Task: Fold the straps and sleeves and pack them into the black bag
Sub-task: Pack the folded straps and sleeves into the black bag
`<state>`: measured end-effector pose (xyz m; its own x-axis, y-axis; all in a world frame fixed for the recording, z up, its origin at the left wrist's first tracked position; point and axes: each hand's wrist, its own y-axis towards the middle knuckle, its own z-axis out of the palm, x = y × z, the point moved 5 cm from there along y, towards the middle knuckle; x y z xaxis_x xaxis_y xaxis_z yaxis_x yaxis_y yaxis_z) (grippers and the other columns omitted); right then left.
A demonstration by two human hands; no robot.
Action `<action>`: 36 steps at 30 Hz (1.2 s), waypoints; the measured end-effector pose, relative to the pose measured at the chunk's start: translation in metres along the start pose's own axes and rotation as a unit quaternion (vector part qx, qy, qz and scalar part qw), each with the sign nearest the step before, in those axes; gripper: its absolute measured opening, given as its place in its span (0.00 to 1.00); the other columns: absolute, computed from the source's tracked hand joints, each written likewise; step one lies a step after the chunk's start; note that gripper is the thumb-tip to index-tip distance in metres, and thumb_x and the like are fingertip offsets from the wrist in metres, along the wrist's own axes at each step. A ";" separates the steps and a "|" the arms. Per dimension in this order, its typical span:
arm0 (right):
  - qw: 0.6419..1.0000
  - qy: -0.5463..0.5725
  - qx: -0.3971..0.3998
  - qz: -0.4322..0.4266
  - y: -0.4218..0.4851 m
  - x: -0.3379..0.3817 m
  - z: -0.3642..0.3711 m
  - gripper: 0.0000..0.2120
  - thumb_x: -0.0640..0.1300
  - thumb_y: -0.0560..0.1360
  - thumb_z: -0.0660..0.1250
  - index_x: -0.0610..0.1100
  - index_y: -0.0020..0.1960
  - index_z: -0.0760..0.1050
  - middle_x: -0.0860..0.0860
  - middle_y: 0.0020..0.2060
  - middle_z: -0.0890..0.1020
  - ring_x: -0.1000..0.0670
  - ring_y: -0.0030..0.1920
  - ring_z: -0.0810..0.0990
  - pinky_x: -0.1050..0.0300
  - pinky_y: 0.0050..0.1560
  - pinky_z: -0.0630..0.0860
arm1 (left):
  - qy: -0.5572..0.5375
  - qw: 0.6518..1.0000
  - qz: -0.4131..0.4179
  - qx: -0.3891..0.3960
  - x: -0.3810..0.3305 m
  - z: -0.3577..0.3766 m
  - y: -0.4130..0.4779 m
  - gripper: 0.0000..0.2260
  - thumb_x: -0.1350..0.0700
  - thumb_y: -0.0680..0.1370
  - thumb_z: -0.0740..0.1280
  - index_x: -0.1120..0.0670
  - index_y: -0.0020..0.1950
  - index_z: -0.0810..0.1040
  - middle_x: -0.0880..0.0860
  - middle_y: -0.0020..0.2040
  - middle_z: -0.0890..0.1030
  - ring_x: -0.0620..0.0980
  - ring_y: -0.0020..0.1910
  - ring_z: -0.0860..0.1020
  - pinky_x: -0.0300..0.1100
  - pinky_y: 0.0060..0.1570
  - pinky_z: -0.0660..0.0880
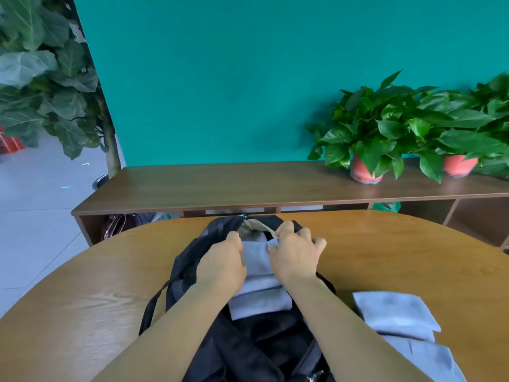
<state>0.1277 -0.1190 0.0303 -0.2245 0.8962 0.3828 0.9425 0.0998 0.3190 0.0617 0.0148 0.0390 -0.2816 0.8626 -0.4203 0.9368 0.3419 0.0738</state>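
A black bag (190, 260) lies open on the round wooden table (399, 252), its mouth pointing away from me. A folded grey-blue garment (259, 296) sits half inside the opening. My left hand (223, 263) grips the bag's left rim beside the cloth. My right hand (294, 257) pinches the far edge of the folded cloth near the bag's tan lining. A second folded grey-blue piece (396, 312) lies on the table to the right, with more grey-blue cloth (429, 357) below it.
A low dark wooden shelf (220, 186) runs behind the table, with two potted plants (380, 133) in orange pots on its right end. A large leafy plant (41, 78) stands at the left. A bag strap (150, 307) trails over the table's left side.
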 end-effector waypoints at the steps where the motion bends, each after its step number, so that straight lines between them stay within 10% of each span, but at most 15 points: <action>1: 1.000 -0.007 -0.003 -0.006 0.006 0.003 0.007 0.11 0.43 0.76 0.62 0.48 0.57 0.65 0.54 0.34 0.71 0.48 0.58 0.69 0.50 0.56 0.55 | 0.014 1.000 -0.001 0.005 0.002 0.002 0.007 0.06 0.61 0.80 0.57 0.52 0.54 0.64 0.51 0.39 0.75 0.51 0.37 0.73 0.42 0.28 0.62; 10: 0.997 -0.055 0.016 -0.053 0.029 0.011 0.040 0.14 0.49 0.77 0.64 0.46 0.57 0.65 0.53 0.33 0.72 0.47 0.58 0.69 0.47 0.57 0.52 | 0.064 0.997 -0.044 0.020 0.024 0.017 0.024 0.07 0.58 0.80 0.59 0.49 0.56 0.65 0.48 0.42 0.76 0.50 0.41 0.75 0.42 0.32 0.66; 16: 0.988 -0.090 -0.089 -0.090 0.023 0.007 0.042 0.27 0.54 0.52 0.84 0.40 0.37 0.74 0.52 0.21 0.57 0.44 0.31 0.73 0.46 0.47 0.60 | 0.126 0.991 -0.030 -0.023 0.023 0.023 0.021 0.14 0.54 0.82 0.60 0.51 0.68 0.65 0.52 0.63 0.69 0.52 0.60 0.69 0.42 0.42 0.68; 21: 0.977 -0.080 -0.139 -0.140 0.012 0.009 0.030 0.17 0.52 0.61 0.79 0.43 0.39 0.75 0.53 0.20 0.67 0.44 0.38 0.77 0.45 0.51 0.60 | 0.172 0.984 0.044 0.016 0.014 0.033 0.010 0.18 0.47 0.83 0.56 0.49 0.72 0.63 0.53 0.77 0.56 0.56 0.75 0.55 0.51 0.70 0.62; 25: 0.976 -0.097 0.007 -0.197 -0.001 0.006 0.040 0.23 0.51 0.62 0.62 0.46 0.54 0.78 0.51 0.48 0.82 0.42 0.65 0.71 0.38 0.64 0.50 | 0.217 0.971 0.098 0.026 0.017 0.033 0.012 0.23 0.54 0.80 0.60 0.52 0.75 0.61 0.53 0.77 0.59 0.53 0.78 0.52 0.49 0.76 0.52; 29: 0.958 -0.160 0.081 -0.224 0.002 0.006 0.041 0.23 0.46 0.73 0.61 0.48 0.68 0.70 0.45 0.73 0.63 0.42 0.77 0.45 0.33 0.68 0.39 | 0.228 0.966 0.114 0.035 0.016 0.031 0.017 0.29 0.57 0.78 0.63 0.55 0.77 0.57 0.54 0.77 0.59 0.53 0.78 0.53 0.47 0.76 0.50; 36: 0.949 -0.203 0.029 -0.241 0.009 0.006 0.053 0.16 0.42 0.52 0.79 0.46 0.38 0.81 0.43 0.46 0.84 0.36 0.62 0.76 0.29 0.59 0.60 | 0.213 0.968 0.131 0.029 0.019 0.028 0.023 0.23 0.53 0.81 0.58 0.55 0.76 0.60 0.51 0.73 0.66 0.51 0.76 0.58 0.45 0.75 0.54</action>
<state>0.1476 -0.0902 -0.0107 -0.5307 0.8315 -0.1643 0.7686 0.5539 0.3202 0.0837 0.0280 0.0072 -0.0811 0.9965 0.0181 0.9943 0.0796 0.0715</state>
